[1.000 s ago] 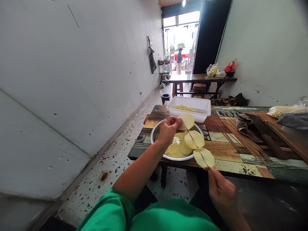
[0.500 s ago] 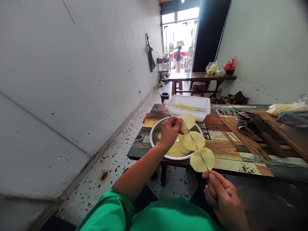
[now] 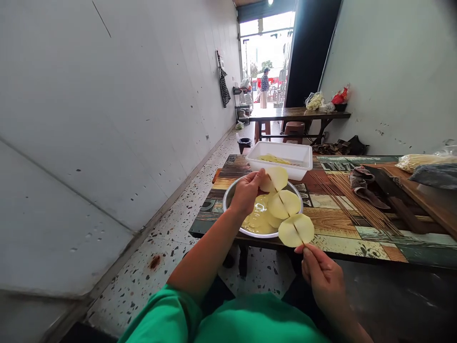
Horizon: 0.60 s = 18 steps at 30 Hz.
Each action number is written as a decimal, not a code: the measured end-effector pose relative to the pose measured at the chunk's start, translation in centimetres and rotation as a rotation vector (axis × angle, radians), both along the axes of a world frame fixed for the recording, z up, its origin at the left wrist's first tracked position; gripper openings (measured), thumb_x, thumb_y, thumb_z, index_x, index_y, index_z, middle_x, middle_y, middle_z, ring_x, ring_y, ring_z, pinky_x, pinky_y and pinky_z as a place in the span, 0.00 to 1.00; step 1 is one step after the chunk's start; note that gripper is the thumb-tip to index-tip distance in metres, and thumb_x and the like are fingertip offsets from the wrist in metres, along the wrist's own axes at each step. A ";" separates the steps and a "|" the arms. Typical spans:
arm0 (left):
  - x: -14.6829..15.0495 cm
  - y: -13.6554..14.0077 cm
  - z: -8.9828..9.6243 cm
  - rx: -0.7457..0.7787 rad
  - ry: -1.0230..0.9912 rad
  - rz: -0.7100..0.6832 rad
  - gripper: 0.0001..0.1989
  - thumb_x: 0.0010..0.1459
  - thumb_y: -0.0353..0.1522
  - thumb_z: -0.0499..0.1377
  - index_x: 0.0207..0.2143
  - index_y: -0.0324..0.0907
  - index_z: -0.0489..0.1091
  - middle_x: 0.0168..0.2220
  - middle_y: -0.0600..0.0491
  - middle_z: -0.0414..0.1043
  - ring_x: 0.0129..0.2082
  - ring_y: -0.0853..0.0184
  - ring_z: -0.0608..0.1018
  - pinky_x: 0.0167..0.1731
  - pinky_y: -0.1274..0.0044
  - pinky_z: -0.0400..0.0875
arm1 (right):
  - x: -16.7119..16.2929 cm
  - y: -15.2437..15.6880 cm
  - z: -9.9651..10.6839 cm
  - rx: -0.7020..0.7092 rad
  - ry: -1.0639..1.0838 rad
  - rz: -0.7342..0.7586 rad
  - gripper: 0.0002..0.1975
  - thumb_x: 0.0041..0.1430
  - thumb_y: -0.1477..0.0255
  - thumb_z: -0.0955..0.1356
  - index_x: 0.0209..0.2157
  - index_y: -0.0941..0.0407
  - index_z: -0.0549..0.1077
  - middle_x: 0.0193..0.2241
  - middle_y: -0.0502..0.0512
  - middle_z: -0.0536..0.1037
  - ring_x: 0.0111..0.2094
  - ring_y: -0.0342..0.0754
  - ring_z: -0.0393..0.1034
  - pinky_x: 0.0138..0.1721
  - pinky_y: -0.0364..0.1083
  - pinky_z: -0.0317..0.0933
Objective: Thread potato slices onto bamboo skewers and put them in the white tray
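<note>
Three thin, pale yellow slices, which look like potato, are threaded on one thin skewer [image 3: 283, 205]. My right hand [image 3: 323, 274] pinches the skewer's near end, just below the nearest slice [image 3: 296, 230]. The middle slice [image 3: 284, 204] overhangs the bowl. My left hand [image 3: 247, 190] grips the edge of the farthest slice [image 3: 276, 179] between thumb and fingers. Beneath the left hand is a metal bowl [image 3: 226, 206] with more slices [image 3: 259, 216] lying in liquid. Part of the bowl is hidden by my left hand and the skewered slices.
Behind the bowl stands a white plastic tub [image 3: 302, 164] with skewered slices inside. Loose skewers [image 3: 360, 205] lie on the patterned table [image 3: 332, 243], near a cloth [image 3: 360, 183] and a cleaver [image 3: 403, 212]. Bagged food [image 3: 421, 162] sits at right. A person [image 3: 264, 88] stands beyond the doorway.
The skewer with its slices has shifted slightly left and away from me, my right hand moving with it. My left hand has moved a little left, still at the farthest slice.
</note>
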<state>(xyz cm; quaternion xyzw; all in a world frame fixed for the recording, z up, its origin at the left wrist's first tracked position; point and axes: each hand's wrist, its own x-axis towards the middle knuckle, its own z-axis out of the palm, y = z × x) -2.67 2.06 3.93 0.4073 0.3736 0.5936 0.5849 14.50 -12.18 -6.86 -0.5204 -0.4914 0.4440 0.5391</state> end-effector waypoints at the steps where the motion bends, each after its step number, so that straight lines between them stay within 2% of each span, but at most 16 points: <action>1: -0.3 0.1 0.0 -0.011 0.010 -0.007 0.23 0.38 0.46 0.69 0.28 0.38 0.69 0.23 0.56 0.69 0.21 0.75 0.71 0.22 0.81 0.68 | 0.1 0.1 0.1 0.027 -0.059 -0.006 0.18 0.60 0.57 0.65 0.35 0.57 0.76 0.13 0.43 0.56 0.15 0.40 0.51 0.15 0.40 0.48; 5: -1.5 0.5 0.4 -0.025 0.152 -0.075 0.22 0.35 0.42 0.72 0.27 0.38 0.69 0.23 0.56 0.70 0.20 0.76 0.70 0.20 0.83 0.65 | 0.3 0.1 1.1 0.173 -0.275 -0.063 0.15 0.59 0.60 0.66 0.33 0.55 0.79 0.14 0.49 0.69 0.19 0.46 0.67 0.21 0.42 0.63; 8: -2.1 0.4 0.9 -0.009 0.236 -0.122 0.22 0.34 0.39 0.73 0.29 0.38 0.71 0.26 0.54 0.72 0.22 0.74 0.72 0.22 0.82 0.67 | 0.4 0.3 1.6 0.317 -0.397 -0.122 0.12 0.59 0.65 0.66 0.33 0.55 0.80 0.24 0.56 0.81 0.30 0.53 0.77 0.33 0.47 0.71; 10: -2.4 0.3 1.2 -0.015 0.267 -0.199 0.23 0.33 0.36 0.74 0.32 0.38 0.71 0.29 0.53 0.74 0.24 0.72 0.75 0.25 0.79 0.70 | 0.5 0.4 1.5 0.393 -0.445 -0.136 0.11 0.59 0.68 0.66 0.34 0.55 0.80 0.30 0.58 0.83 0.33 0.55 0.79 0.36 0.48 0.73; 14: -2.7 0.2 1.4 -0.036 0.247 -0.311 0.24 0.33 0.34 0.74 0.33 0.38 0.70 0.30 0.51 0.74 0.27 0.68 0.77 0.25 0.77 0.72 | 0.5 0.5 1.2 0.480 -0.491 -0.125 0.11 0.59 0.71 0.66 0.36 0.56 0.81 0.31 0.58 0.84 0.32 0.55 0.80 0.34 0.48 0.74; 18: -2.6 0.0 1.6 -0.007 0.164 -0.338 0.23 0.35 0.34 0.73 0.36 0.39 0.71 0.32 0.50 0.75 0.29 0.67 0.78 0.30 0.76 0.74 | 0.5 0.3 1.7 0.430 -0.484 -0.088 0.11 0.61 0.70 0.65 0.35 0.55 0.80 0.30 0.58 0.83 0.30 0.53 0.79 0.32 0.46 0.73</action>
